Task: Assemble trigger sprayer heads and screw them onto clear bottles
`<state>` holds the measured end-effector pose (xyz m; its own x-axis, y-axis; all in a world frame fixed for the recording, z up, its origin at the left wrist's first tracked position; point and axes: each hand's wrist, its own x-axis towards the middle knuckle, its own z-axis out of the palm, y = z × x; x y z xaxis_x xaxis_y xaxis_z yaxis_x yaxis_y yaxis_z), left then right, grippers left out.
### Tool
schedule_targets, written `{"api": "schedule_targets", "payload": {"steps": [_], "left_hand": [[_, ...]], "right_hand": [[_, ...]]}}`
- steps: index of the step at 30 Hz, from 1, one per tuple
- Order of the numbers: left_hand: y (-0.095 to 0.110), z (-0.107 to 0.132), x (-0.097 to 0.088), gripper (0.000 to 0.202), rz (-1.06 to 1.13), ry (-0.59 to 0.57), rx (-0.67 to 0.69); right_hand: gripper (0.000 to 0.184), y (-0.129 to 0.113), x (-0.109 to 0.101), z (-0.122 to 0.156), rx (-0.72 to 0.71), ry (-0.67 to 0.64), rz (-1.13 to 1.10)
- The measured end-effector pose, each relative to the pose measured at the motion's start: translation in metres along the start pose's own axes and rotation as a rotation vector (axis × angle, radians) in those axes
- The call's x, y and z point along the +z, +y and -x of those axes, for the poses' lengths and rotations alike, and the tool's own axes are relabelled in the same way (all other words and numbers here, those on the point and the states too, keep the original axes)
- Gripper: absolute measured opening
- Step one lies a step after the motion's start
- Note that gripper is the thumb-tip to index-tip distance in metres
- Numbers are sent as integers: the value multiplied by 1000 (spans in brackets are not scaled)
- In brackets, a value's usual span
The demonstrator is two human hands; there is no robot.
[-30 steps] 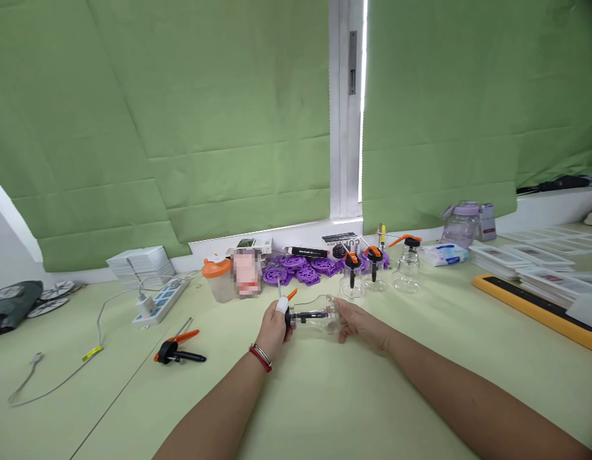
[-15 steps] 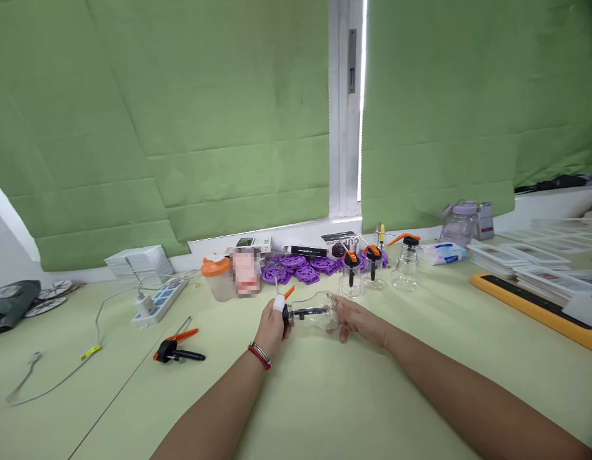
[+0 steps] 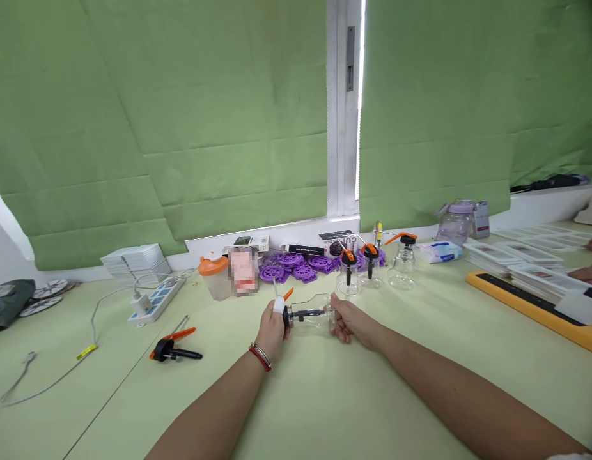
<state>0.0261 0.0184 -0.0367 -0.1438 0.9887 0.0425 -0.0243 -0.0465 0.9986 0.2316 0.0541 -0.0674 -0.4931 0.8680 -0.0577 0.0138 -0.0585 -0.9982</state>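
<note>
A clear glass bottle (image 3: pixel 311 312) lies sideways between my hands over the pale green table (image 3: pixel 325 396). My left hand (image 3: pixel 272 327), with a white wrap on one finger and a red bracelet at the wrist, is closed on the bottle's black cap with its orange lever (image 3: pixel 288 294). My right hand (image 3: pixel 350 321) cups the bottle's wide base. Three similar upright bottles (image 3: pixel 370 271) with black and orange tops stand just behind.
A loose black and orange cap part (image 3: pixel 174 348) lies at left, near a power strip (image 3: pixel 155 299) and cable. Purple plastic discs (image 3: pixel 300 266), an orange-lidded cup (image 3: pixel 213 276) and boxes line the window sill. Card stacks, an orange-edged board (image 3: pixel 530 303) and another person's hands (image 3: pixel 591 259) are at right.
The view has shifted slightly; both hands keep their hold on the bottle and have drifted a little left and nearer. Another person's hands have come into view at right.
</note>
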Motion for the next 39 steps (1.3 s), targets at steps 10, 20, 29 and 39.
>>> {"api": "schedule_targets", "payload": {"steps": [10,20,29,39], "left_hand": [[0,-5,-6,49,9,25,-27],[3,-1,-1,48,0,12,-10],[0,-2,-2,48,-26,23,-41],[-3,-5,-4,54,-34,10,-46]], "right_hand": [[73,-20,-2,15,-161,-25,-71],[57,-10,2,3,-18,26,6],[60,-16,0,12,-126,-19,-30],[58,-17,2,11,-74,14,-1]]}}
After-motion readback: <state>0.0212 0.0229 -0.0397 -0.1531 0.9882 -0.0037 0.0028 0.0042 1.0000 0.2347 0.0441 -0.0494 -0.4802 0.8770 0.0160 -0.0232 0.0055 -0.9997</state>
